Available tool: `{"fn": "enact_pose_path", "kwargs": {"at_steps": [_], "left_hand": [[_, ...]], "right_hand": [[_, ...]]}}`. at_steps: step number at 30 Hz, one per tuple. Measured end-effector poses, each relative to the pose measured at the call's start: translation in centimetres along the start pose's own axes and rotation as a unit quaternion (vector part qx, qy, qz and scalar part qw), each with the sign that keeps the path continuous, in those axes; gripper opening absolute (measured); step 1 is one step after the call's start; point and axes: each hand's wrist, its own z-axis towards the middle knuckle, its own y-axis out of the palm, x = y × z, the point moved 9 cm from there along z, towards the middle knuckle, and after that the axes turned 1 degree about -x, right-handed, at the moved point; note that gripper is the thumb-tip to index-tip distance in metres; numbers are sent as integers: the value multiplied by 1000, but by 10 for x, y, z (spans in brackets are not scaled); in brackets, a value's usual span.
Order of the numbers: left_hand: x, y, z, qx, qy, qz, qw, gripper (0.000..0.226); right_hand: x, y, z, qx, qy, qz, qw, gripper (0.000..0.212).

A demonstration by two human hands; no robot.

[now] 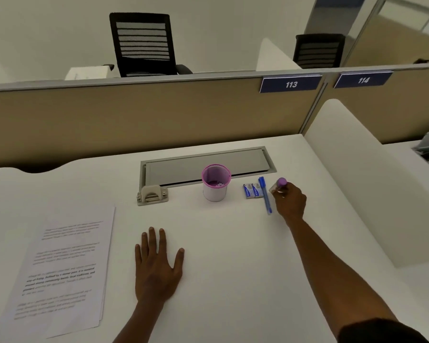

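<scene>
My right hand reaches to the far right of the white desk and grips a small clear item with a purple cap; what the item is I cannot tell. Just left of it lies a blue pen, and beside that two small blue-and-white packets. A white pen cup with a purple mesh rim stands at the desk's middle. My left hand rests flat on the desk, fingers spread, holding nothing.
A stack of printed sheets lies at the near left. A grey cable tray lid is set into the desk, with a grey stapler-like device at its left end. A beige partition and a white side divider bound the desk.
</scene>
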Motion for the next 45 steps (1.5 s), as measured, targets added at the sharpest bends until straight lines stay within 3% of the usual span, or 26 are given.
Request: {"fn": "enact_pose_path", "kwargs": {"at_steps": [23, 28, 31, 37, 45], "left_hand": [[-2, 2, 2, 3, -5, 3, 1000, 82], [-2, 3, 2, 6, -2, 3, 1000, 82], [-3, 2, 2, 10, -3, -2, 1000, 83], [-1, -2, -1, 0, -1, -1, 1000, 81], [8, -15, -3, -76, -16, 7, 997, 83]], "right_hand": [[3, 20, 8, -17, -20, -47, 999, 36], [11, 16, 4, -13, 10, -1, 1000, 57], [13, 8, -15, 37, 20, 50, 998, 56], [-12, 15, -86, 77, -57, 80, 992, 34], [-55, 45, -195, -56, -179, 78, 979, 45]]}}
